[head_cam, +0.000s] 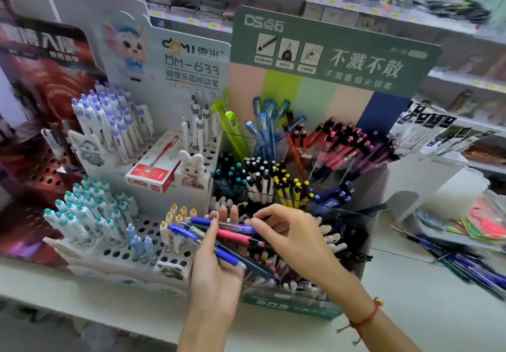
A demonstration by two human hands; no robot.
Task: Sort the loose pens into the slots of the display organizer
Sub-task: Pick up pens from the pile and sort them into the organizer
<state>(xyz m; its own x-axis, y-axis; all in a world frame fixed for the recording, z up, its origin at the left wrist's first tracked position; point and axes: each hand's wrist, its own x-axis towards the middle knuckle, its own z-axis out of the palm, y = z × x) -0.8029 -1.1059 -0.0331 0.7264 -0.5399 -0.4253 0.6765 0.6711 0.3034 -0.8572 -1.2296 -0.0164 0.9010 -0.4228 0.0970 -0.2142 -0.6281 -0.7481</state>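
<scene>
Because the left hand [216, 266] grips a fanned bundle of about five loose pens [219, 238] over the green display organizer [290, 303], a slackened grip could spill them among wrong slots; the right hand [287, 231] pinches one blue pen [235, 227] from the bundle.

The left hand [216, 266] covers the middle of the pen bundle [219, 235], so the count of pens cannot be told. The right hand [290, 239] hides the slots of the green organizer [290, 305] behind it. Both forearms are cut off by the bottom edge. The loose pens [465, 266] at the shelf's right edge are motion-blurred and run out of frame. The red display [41, 138] is cut off by the left edge. Upper shelf goods [451, 6] are too blurred to identify.
</scene>
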